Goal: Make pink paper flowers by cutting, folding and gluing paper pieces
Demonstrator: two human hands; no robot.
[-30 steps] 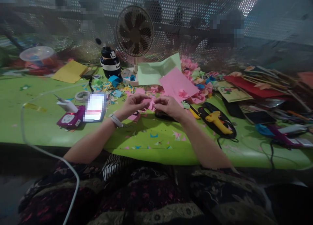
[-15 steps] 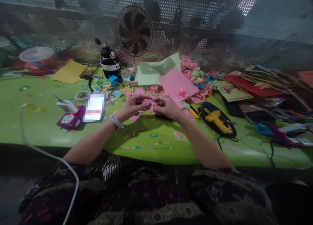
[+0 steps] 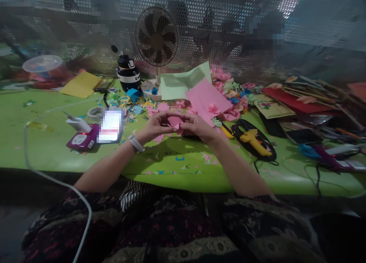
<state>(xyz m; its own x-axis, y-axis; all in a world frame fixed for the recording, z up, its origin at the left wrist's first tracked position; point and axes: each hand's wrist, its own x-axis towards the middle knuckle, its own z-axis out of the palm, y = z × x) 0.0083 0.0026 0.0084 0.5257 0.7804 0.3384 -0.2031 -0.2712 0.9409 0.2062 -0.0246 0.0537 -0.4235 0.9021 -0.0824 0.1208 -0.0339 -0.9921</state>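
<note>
Here we are at the fingertips: the right hand [image 3: 198, 127] pinches the edge of a small pink paper piece [image 3: 175, 121] between thumb and fingers, and the left hand [image 3: 156, 123] grips its other side, thumb below, fingers curled over behind. That pink piece sits between the two hands, on the near side of the fan [image 3: 156, 37] and slightly to its right. Exactly where the hidden fingertips press, I can't tell.

Just past the hands, a flat pink sheet [image 3: 204, 97] lies to the fan's right, overlapping a creased pale green sheet [image 3: 177, 87] in front of the fan. Beyond them, further right of the fan, a heap of pink paper flowers [image 3: 221, 76]! Nearer the person than the fan, little paper scraps [image 3: 180, 158] dot the green table [image 3: 34, 148].

Out to the fan's left now: a black bottle [image 3: 128, 70] stands upright close by, and nearer the person is a lit phone [image 3: 111, 125] beside a purple power socket [image 3: 80, 141]. Well to the fan's right and nearer the person, a yellow glue gun [image 3: 254, 141] rests on a black oval pad [image 3: 241, 127].
</note>
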